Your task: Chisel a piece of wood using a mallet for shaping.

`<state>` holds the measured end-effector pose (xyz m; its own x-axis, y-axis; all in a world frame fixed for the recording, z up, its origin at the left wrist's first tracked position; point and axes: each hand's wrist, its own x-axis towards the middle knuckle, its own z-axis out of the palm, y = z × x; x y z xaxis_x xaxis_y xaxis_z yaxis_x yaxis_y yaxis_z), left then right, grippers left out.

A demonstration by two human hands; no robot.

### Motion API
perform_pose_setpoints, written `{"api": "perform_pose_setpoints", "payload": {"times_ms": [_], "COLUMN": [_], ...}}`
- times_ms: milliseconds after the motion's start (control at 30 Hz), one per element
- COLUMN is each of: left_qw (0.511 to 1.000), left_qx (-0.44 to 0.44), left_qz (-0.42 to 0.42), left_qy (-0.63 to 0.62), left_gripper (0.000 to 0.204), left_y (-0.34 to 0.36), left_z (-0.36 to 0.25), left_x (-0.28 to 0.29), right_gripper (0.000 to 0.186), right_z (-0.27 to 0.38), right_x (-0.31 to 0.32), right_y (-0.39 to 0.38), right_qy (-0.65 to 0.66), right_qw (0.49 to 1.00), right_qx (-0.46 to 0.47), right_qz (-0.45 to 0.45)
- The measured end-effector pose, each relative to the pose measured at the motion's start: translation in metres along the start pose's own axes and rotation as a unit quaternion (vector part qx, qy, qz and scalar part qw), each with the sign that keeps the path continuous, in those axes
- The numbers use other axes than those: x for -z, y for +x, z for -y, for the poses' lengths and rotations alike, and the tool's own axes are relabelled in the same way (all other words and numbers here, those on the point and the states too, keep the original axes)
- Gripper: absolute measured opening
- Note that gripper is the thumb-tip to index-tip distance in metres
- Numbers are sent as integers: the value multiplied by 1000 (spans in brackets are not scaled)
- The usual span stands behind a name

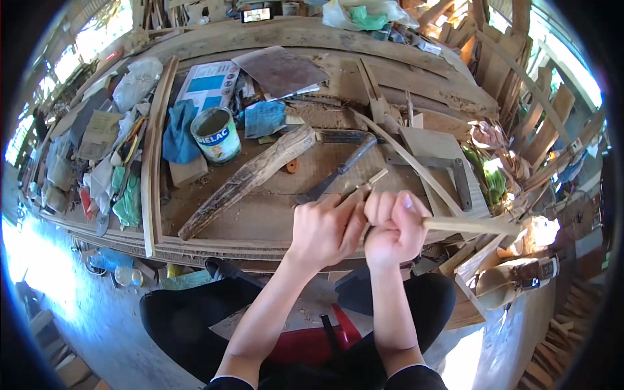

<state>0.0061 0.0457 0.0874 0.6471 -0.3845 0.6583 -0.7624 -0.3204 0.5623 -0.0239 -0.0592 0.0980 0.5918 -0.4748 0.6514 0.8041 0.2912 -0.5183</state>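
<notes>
My right hand (395, 227) is closed in a fist around a thin wooden stick (471, 225), which sticks out to the right. Close against it, my left hand (327, 227) is also closed, its fingers curled; what lies inside them is hidden. A short pale wood end (378, 176) shows just beyond the left fingers, and I cannot tell if it is held. Both hands are over the bench's front edge. Past the left hand lies a chisel (356, 154) with a dark handle. A rough, tapered wooden piece (250, 179) rests to its left.
On the bench stand an open tin can (216, 134), a blue cloth (179, 133) and a brown sheet (279, 70). A metal square (460, 182) and a long wood strip (413, 161) lie at right. Bags and scraps crowd the left; a phone (256, 15) stands at the back.
</notes>
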Motion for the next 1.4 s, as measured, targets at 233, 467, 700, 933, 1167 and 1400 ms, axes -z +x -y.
{"api": "perform_pose_setpoints", "payload": {"times_ms": [233, 467, 700, 933, 1167, 1400], "left_qw": [994, 993, 997, 994, 996, 953], "left_qx": [47, 37, 25, -12, -13, 196], "left_qz": [-64, -55, -59, -71, -23, -20], "left_qy": [-74, -93, -50, -84, -88, -232], "left_gripper": [22, 15, 19, 26, 18, 29], "left_y": [-20, -16, -15, -13, -9, -6], "left_z": [-4, -3, -7, -4, 0, -9], "left_x": [-19, -21, -21, -21, -13, -6], "right_gripper": [36, 34, 36, 38, 38, 6], "right_z": [5, 4, 0, 5, 6, -3], "right_x": [3, 4, 14, 7, 5, 2], "right_y": [9, 7, 5, 4, 5, -9], "right_qy": [10, 26, 48, 7, 22, -31], "right_qw": [998, 998, 994, 998, 999, 994], "right_qx": [-51, -37, -28, -33, -32, 62], "right_qz": [-46, -49, -99, -62, -26, 89]}}
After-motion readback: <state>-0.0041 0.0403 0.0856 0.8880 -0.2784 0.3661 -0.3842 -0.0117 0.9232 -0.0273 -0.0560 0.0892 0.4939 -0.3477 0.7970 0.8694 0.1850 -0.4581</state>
